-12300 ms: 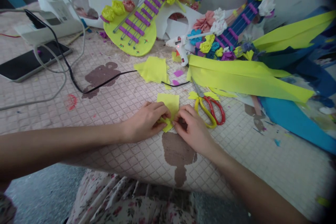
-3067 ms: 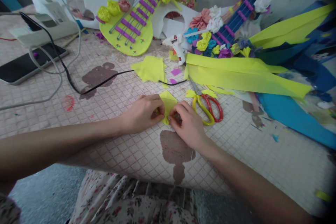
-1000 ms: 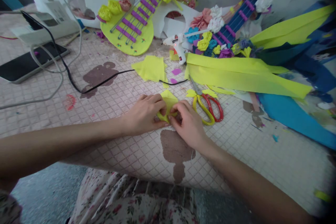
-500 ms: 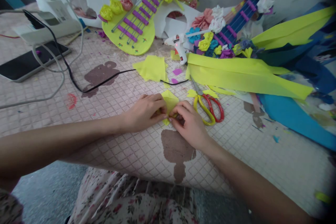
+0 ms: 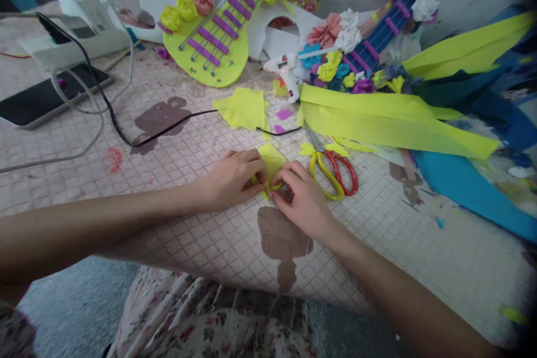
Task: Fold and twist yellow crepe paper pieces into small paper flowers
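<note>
A small piece of yellow crepe paper point(image 5: 271, 158) lies on the patterned cloth near the table's front edge. My left hand point(image 5: 240, 178) pinches its left side, and my right hand point(image 5: 300, 193) pinches it from the right. The fingertips of both hands almost meet at the paper's near part, where it looks gathered; they hide some of it. Scissors point(image 5: 333, 173) with one yellow and one red handle lie just right of my right hand. Beyond my hands rests a stack of yellow paper pieces point(image 5: 243, 109).
A white glue gun point(image 5: 287, 75) stands at the back, its black cord running left. Long yellow paper strips point(image 5: 377, 117) and blue paper point(image 5: 470, 184) lie to the right. Behind are a yellow guitar-shaped craft point(image 5: 205, 53) and a blue one point(image 5: 377, 39). A phone point(image 5: 50, 98) lies left.
My fingertips have shifted slightly at the near part of the yellow paper, and more of it shows between them. Everything else stays in place.
</note>
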`<action>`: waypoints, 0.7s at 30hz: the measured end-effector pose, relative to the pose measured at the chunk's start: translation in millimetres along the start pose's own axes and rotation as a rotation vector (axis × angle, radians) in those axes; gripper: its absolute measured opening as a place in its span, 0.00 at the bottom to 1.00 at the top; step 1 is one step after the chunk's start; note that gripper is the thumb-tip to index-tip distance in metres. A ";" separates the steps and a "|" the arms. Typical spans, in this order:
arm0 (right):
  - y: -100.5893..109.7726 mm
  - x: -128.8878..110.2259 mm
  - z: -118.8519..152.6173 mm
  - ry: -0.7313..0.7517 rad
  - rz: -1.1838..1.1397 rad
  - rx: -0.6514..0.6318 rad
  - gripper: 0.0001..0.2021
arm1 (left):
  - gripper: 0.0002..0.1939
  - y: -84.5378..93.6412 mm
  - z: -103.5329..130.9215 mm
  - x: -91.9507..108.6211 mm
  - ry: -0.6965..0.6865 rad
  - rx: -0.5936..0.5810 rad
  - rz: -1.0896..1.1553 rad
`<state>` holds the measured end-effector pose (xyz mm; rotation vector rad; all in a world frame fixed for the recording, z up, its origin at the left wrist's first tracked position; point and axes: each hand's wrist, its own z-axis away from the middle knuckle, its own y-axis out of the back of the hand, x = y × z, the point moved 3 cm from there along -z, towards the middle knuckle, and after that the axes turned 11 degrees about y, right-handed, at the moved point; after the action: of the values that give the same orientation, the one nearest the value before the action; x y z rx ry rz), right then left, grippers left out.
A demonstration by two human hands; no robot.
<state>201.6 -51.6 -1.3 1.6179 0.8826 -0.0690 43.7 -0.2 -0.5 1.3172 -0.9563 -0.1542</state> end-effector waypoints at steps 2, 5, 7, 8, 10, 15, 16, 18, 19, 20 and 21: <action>-0.5 -0.1 0.5 -0.002 0.010 -0.001 0.03 | 0.03 -0.2 -0.5 0.3 0.002 -0.003 -0.003; -0.4 -0.8 0.7 0.005 0.022 0.004 0.04 | 0.03 0.3 -0.9 1.3 0.007 -0.008 -0.001; 0.0 -1.5 0.4 0.009 0.027 0.003 0.05 | 0.03 0.9 -0.7 1.9 0.010 -0.010 0.002; 0.4 -1.9 0.2 0.010 0.030 0.002 0.05 | 0.03 1.2 -0.5 2.0 0.011 -0.010 0.006; 1.2 -2.5 -0.2 0.008 0.035 -0.001 0.06 | 0.03 1.4 0.0 2.1 0.011 -0.012 0.012; 2.5 -2.7 -0.2 0.014 0.025 -0.018 0.09 | 0.03 0.8 0.4 1.3 0.023 -0.020 0.013; 2.6 -2.4 -0.2 0.013 0.024 -0.021 0.09 | 0.03 0.7 0.3 1.2 0.024 -0.020 0.014; 2.4 -1.8 0.0 0.004 0.024 -0.027 0.09 | 0.03 0.7 0.1 1.2 0.025 -0.016 0.015; 2.1 -1.5 0.0 0.000 0.025 -0.030 0.10 | 0.03 0.7 -0.1 1.3 0.025 -0.015 0.015; 1.7 -1.4 0.0 -0.003 0.024 -0.033 0.10 | 0.03 0.9 -0.2 1.4 0.026 -0.014 0.016; 1.2 -1.3 0.1 -0.006 0.024 -0.035 0.10 | 0.03 1.0 -0.4 1.6 0.026 -0.015 0.017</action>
<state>201.4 -52.3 0.3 1.5949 0.8551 -0.0411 44.6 -0.6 1.2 1.2936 -0.9421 -0.1306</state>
